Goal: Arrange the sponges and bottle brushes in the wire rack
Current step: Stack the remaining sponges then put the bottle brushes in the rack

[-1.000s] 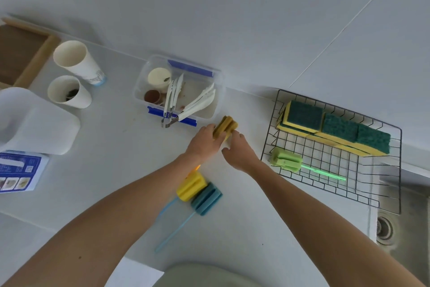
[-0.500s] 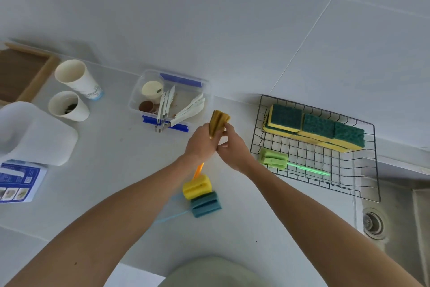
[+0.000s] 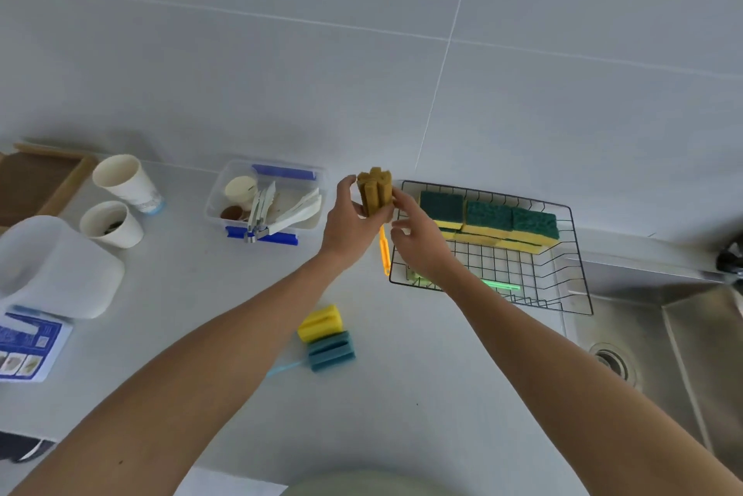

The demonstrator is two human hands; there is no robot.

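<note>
Gripping the mustard bottle brush (image 3: 374, 194) head upright, left hand (image 3: 349, 224); right hand (image 3: 418, 242) half-curled beside.

Both forearms are bare to the hands (image 3: 418, 242), sleeveless, without rings or watch.

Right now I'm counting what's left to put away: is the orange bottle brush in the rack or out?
Out. The left hand holds the orange bottle brush head-up beside the wire rack.

Green brush (image 3: 498, 285) head hidden behind right hand (image 3: 418, 242); tap (image 3: 729, 259) cut off at edge.
</note>
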